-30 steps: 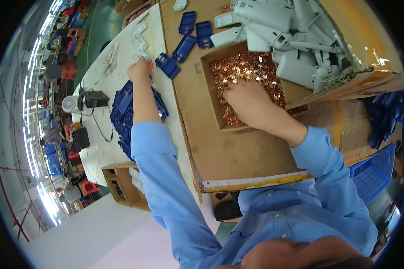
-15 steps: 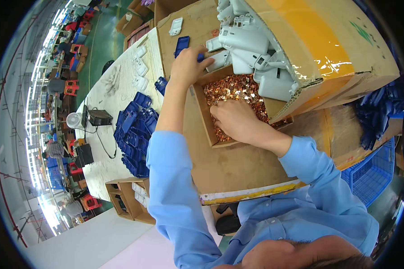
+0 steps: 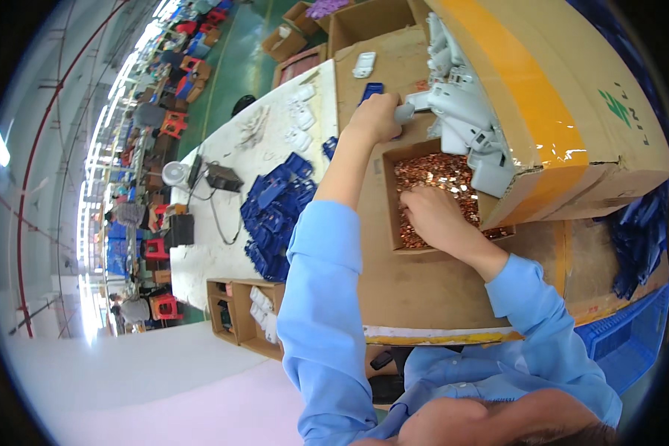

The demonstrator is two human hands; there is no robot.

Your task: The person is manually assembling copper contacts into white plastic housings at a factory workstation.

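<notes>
My left hand [image 3: 375, 119] is closed on a light grey plastic casing [image 3: 404, 113], whose end sticks out past the fingers on the right. Just beyond that hand lies a dark blue plastic casing [image 3: 372, 90]. My right hand [image 3: 433, 213] is inside a shallow cardboard tray [image 3: 391, 197], its fingers bent down into a bed of small copper-coloured metal pieces [image 3: 442, 169]. Whatever its fingertips pinch is hidden. Light grey casings [image 3: 461, 111] spill in a heap from a large cardboard box [image 3: 543, 97] at the right.
A pile of dark blue casings [image 3: 276, 212] covers part of the white table [image 3: 208, 223] to the left, near white casings [image 3: 299, 115] and a small black device [image 3: 223, 178]. Below the table edge stands a divided cardboard box [image 3: 241, 316]. A blue crate [image 3: 624, 338] sits at right.
My left hand has gone from open fingers near the grey casings to closed around one. My right hand stays in the tray of metal pieces. The whole view has shifted.
</notes>
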